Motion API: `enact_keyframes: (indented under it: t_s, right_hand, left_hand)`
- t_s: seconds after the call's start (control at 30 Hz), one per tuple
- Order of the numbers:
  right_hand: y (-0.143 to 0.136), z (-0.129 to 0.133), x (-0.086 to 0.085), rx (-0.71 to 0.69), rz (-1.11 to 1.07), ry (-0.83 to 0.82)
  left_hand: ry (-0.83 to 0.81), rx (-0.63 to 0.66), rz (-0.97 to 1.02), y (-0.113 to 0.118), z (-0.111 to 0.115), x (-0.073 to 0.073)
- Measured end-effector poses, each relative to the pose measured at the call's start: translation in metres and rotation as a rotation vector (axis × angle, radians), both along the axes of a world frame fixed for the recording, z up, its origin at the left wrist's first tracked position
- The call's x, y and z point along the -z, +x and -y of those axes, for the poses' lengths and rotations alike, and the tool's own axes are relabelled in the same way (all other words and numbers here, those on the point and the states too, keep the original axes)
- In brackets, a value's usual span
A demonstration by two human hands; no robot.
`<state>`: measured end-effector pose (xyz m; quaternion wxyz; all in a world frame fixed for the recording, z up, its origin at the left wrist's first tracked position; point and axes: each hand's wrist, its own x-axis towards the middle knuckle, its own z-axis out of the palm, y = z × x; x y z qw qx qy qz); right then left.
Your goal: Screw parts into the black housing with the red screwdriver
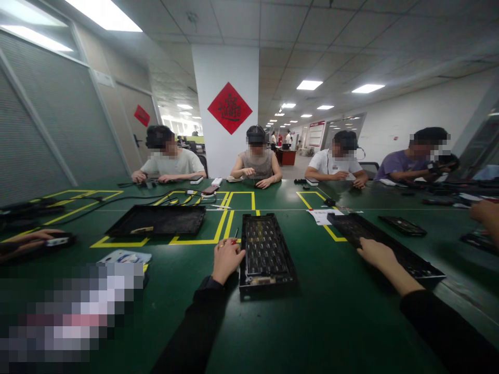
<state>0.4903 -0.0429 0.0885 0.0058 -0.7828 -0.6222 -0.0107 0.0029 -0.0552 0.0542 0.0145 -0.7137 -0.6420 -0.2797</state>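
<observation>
My left hand [227,258] is closed beside the left wall of a black tray [287,284]. From its fingers sticks a slim pen-like tool [234,239] with a red part; whether it is a pen or a screwdriver I cannot tell. Rows of small shiny parts [265,244] fill that tray, and a pale strip lies at its near end. Over to the right, my right hand [376,254] reaches down into a longer black tray [419,269] set at a slant. Its fingers are drawn together, and what they hold, if anything, is hidden.
A wide black tray [156,221] lies at the left within yellow tape. White paper [325,216] touches the right tray's far end. A flat dark part [402,225] lies further right. Cables [117,199] cross the left side. Co-workers sit opposite; other people's hands show at both sides.
</observation>
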Motion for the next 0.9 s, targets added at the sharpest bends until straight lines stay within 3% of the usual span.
enact_keyframes:
  t_s: [0.13,0.23,0.3,0.47,0.67,0.8,0.9]
  right_hand:
    - [0.013,-0.004,0.000,-0.149,-0.045,-0.062]
    - [-0.002,-0.003,-0.005,-0.243,-0.104,-0.045]
    - [-0.023,0.001,-0.010,-0.291,-0.123,0.024]
    - [-0.100,0.019,-0.017,-0.247,-0.138,0.032]
    - [-0.190,0.026,-0.004,-0.281,-0.144,0.061]
    - [-0.229,0.025,0.003,-0.341,-0.166,0.065]
    - [-0.244,0.025,-0.002,-0.359,-0.180,0.086]
  left_hand:
    - [0.021,0.030,0.012,0.000,-0.004,0.004]
    - [0.052,0.072,0.016,0.001,-0.006,0.004]
    - [0.062,0.088,0.017,0.001,-0.006,0.004]
    - [0.050,0.092,0.009,-0.006,-0.006,0.002]
    - [0.022,0.089,0.046,-0.019,-0.008,-0.003]
    - [-0.025,0.104,0.099,-0.023,-0.010,-0.006]
    - [-0.058,0.121,0.136,-0.024,-0.011,-0.007]
